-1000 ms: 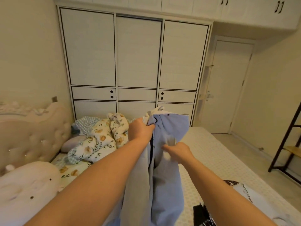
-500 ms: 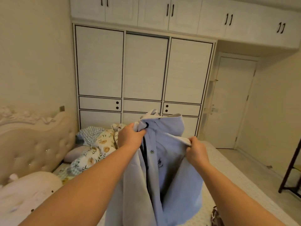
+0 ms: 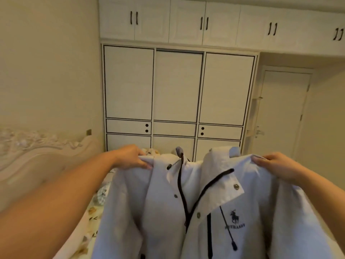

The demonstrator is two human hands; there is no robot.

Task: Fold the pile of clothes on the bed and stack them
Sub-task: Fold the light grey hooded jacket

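- Starting at your left, the padded headboard lines the wall; floral bedding shows on the bed just under your forearm.
- Your left hand pinches one shoulder of the pale jacket; your right hand grips the other shoulder; it hangs spread in the air between them, zip partly undone, filling the lower middle and hiding the bed beyond.
- Behind it stands the wardrobe; a closed door sits at far right.

A jacket hangs front and centre, held up at its shoulders by the left hand and right hand. Behind it stands a wardrobe, with a headboard to the left and a door to the right.
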